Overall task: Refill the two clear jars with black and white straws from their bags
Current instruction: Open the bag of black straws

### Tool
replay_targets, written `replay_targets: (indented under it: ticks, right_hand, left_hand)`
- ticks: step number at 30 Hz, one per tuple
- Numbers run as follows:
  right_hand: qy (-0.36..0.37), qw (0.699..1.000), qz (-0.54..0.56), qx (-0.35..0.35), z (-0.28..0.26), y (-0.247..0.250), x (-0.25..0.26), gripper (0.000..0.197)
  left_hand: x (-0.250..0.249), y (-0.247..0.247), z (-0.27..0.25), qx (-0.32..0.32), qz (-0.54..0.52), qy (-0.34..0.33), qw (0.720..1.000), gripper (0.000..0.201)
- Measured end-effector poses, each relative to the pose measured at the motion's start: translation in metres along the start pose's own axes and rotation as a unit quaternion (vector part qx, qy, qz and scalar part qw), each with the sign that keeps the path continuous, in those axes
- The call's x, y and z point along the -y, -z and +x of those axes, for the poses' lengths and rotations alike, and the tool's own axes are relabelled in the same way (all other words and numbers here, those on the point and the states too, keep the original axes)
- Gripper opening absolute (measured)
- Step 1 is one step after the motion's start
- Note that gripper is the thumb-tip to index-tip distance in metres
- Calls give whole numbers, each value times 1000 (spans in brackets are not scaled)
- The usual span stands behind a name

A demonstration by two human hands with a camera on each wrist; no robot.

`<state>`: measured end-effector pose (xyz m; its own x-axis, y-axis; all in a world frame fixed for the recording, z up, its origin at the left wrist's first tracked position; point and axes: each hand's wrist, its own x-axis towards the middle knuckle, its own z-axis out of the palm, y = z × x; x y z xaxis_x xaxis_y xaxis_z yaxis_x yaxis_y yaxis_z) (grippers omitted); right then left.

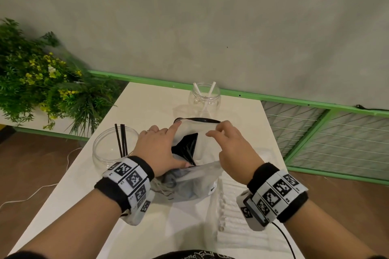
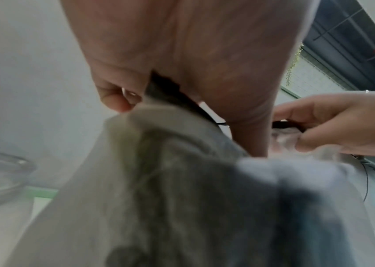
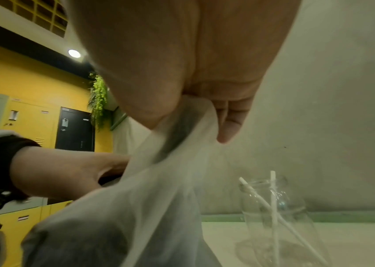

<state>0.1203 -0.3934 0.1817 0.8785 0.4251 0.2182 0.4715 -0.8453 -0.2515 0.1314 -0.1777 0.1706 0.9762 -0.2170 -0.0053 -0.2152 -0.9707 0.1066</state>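
White table (image 1: pixel 147 101) against a grey wall, green-framed railing along the far edge; leafy plant with yellow flowers (image 1: pixel 37 78) off to the left. At the table's middle, a translucent bag of black straws (image 1: pixel 189 147), mouth pulled open, dark straws visible inside. Under and beside it on the right, a bag of white straws (image 1: pixel 233 212) lying flat. Left of the open bag, a wide clear jar (image 1: pixel 107 149) with three black straws (image 1: pixel 122 141) leaning upright in it. Further back, near the railing, a narrower clear jar (image 1: pixel 204 98) with two white straws (image 1: pixel 210 94) crossed inside, well apart from the hands. Left hand (image 1: pixel 160 149) gripping the bag's left rim, index finger stretched along the top edge, thumb tucked in at the near lip. Right hand (image 1: pixel 229 145) pinching the rim's right side between thumb and curled fingers, plastic bunched at the pinch in the right wrist view. Marker-patterned wristbands (image 1: pixel 130 181) on both wrists.
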Motion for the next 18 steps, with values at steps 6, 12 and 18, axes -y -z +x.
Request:
replay_targets:
  ticks: [6, 12, 18]
  right_hand:
    - [-61, 996, -12, -63, -9, -21, -12, 59]
    - [-122, 946, 298, 31, -1, -20, -13, 17]
    - [-77, 994, 20, 73, 3, -28, -14, 45]
  left_hand:
    - [6, -8, -9, -22, -11, -1, 1000, 83]
    - [7, -8, -15, -26, -11, -5, 1000, 90]
    - [10, -7, -16, 0, 2, -6, 1000, 84]
